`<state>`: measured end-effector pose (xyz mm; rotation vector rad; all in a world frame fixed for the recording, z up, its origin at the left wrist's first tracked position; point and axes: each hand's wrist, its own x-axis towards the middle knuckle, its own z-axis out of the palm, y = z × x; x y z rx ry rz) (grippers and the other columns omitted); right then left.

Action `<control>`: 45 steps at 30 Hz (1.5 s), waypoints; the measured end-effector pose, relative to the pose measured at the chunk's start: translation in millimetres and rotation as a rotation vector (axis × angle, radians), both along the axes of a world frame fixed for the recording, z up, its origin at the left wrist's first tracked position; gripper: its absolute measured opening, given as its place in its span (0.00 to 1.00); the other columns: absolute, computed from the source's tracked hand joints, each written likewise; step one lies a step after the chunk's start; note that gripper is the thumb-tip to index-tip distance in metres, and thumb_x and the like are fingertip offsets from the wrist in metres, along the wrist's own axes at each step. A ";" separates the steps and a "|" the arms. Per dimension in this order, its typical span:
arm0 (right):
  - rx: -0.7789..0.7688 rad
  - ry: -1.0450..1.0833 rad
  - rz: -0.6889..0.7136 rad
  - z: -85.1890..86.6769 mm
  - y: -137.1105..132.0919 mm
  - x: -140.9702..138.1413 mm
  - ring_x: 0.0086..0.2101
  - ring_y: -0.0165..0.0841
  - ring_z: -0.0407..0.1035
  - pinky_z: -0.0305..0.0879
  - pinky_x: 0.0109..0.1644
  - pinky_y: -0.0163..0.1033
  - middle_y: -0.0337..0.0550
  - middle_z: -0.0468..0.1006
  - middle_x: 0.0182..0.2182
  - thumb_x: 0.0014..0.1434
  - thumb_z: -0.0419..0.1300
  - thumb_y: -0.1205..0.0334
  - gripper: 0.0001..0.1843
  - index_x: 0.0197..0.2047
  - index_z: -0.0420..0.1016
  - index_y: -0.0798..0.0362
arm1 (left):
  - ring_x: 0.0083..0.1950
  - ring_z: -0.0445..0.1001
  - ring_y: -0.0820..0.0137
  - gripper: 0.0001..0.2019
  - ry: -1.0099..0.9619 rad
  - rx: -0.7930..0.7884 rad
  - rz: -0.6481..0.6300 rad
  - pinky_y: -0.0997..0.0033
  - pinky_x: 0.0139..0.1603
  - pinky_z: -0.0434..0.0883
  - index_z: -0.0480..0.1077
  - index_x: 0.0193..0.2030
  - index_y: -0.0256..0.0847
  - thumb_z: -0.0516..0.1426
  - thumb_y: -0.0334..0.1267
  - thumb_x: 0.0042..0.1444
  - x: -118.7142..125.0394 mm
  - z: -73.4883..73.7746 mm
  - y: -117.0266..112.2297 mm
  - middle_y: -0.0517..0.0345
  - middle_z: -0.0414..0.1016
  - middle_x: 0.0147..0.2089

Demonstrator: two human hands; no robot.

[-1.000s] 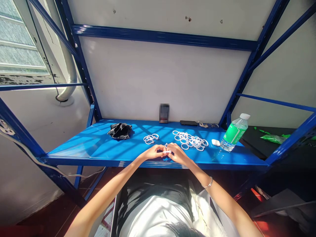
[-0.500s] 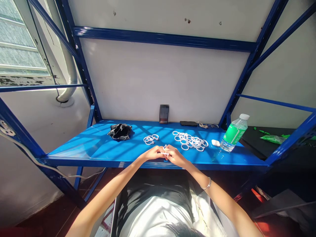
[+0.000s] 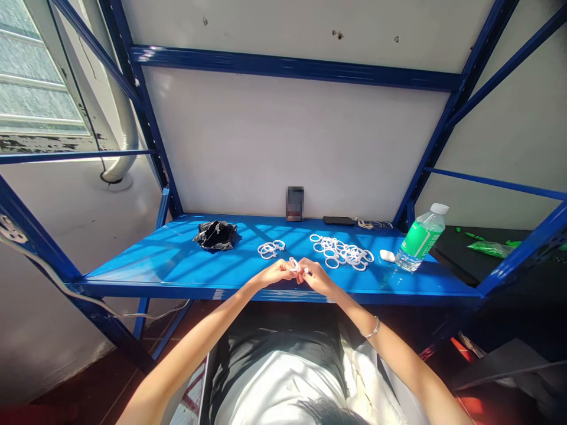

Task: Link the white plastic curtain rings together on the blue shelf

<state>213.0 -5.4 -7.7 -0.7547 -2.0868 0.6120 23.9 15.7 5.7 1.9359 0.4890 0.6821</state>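
Note:
My left hand [image 3: 275, 273] and my right hand [image 3: 315, 275] meet over the front edge of the blue shelf [image 3: 155, 265]. Both pinch one small white plastic ring [image 3: 295, 264] between their fingertips. A small cluster of white rings [image 3: 271, 248] lies just behind my left hand. A larger heap of white rings [image 3: 341, 252] lies behind my right hand. A silver bracelet [image 3: 372, 330] circles my right wrist.
A crumpled black bag [image 3: 215, 234] lies at the shelf's left. A green-labelled water bottle [image 3: 420, 236] stands at the right, with a small white case [image 3: 387, 255] beside it. A dark phone [image 3: 338, 221], a cable [image 3: 372, 224] and an upright dark device [image 3: 295, 203] sit by the back wall.
Both hands have lifted slightly and turned the white ring between the fingertips. Everything on the shelf has stayed in place.

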 end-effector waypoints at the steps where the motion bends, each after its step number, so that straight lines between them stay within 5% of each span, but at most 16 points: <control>1: 0.009 0.013 -0.024 1.4 -0.2 1.2 0.31 0.31 0.71 0.70 0.39 0.38 0.39 0.73 0.28 0.59 0.51 0.67 0.12 0.25 0.67 0.52 | 0.28 0.64 0.72 0.24 -0.008 0.005 0.020 0.71 0.30 0.64 0.72 0.26 0.36 0.55 0.58 0.54 0.0 1.7 -1.2 0.55 0.71 0.27; 9: -0.132 0.178 -0.173 0.4 7.0 8.1 0.46 0.36 0.71 0.67 0.52 0.44 0.44 0.76 0.43 0.62 0.52 0.55 0.12 0.44 0.70 0.50 | 0.37 0.69 0.69 0.21 -0.075 0.198 0.385 0.69 0.41 0.67 0.67 0.29 0.38 0.47 0.52 0.63 1.6 -5.3 5.0 0.56 0.71 0.32; 16: -0.176 0.203 -0.250 3.7 1.3 7.7 0.42 0.38 0.72 0.68 0.48 0.45 0.43 0.77 0.37 0.61 0.53 0.55 0.12 0.45 0.68 0.50 | 0.48 0.67 0.61 0.14 0.133 0.603 0.899 0.61 0.48 0.65 0.69 0.32 0.40 0.48 0.43 0.64 -19.7 -15.1 27.0 0.51 0.73 0.42; 20: -0.158 0.212 -0.187 7.8 -2.9 7.0 0.41 0.38 0.73 0.67 0.50 0.47 0.41 0.77 0.33 0.61 0.54 0.55 0.12 0.46 0.68 0.50 | 0.53 0.64 0.57 0.10 0.197 0.620 1.006 0.56 0.50 0.64 0.70 0.38 0.41 0.49 0.37 0.62 -25.5 -18.3 29.7 0.49 0.73 0.46; 26: 0.001 0.181 -0.071 7.6 -8.7 5.5 0.33 0.33 0.72 0.69 0.45 0.43 0.38 0.73 0.28 0.62 0.52 0.62 0.06 0.42 0.67 0.51 | 0.49 0.67 0.61 0.12 0.111 0.656 0.843 0.59 0.51 0.64 0.70 0.39 0.41 0.48 0.43 0.64 -2.7 -6.1 4.6 0.51 0.73 0.43; 32: 0.274 -0.208 -0.006 2.9 -17.5 -0.2 0.36 0.35 0.67 0.67 0.43 0.41 0.42 0.72 0.31 0.55 0.51 0.71 0.07 0.33 0.65 0.50 | 0.37 0.69 0.67 0.22 0.043 0.365 0.604 0.68 0.38 0.66 0.70 0.27 0.39 0.49 0.53 0.61 19.5 -13.0 -5.4 0.55 0.73 0.31; 37: 0.250 -0.171 -0.051 4.4 -15.1 0.6 0.35 0.34 0.68 0.67 0.45 0.42 0.39 0.72 0.31 0.55 0.51 0.71 0.06 0.33 0.65 0.50 | 0.36 0.72 0.67 0.22 -0.076 0.046 0.475 0.71 0.36 0.68 0.73 0.32 0.36 0.54 0.57 0.56 15.5 -13.5 0.1 0.54 0.75 0.33; 45: 0.129 0.130 -0.199 12.2 -11.7 2.2 0.41 0.35 0.69 0.67 0.43 0.40 0.45 0.72 0.42 0.57 0.52 0.68 0.09 0.42 0.69 0.51 | 0.38 0.73 0.67 0.21 -0.162 -0.057 0.323 0.69 0.44 0.68 0.71 0.34 0.36 0.57 0.56 0.55 12.1 -10.1 -2.1 0.54 0.76 0.33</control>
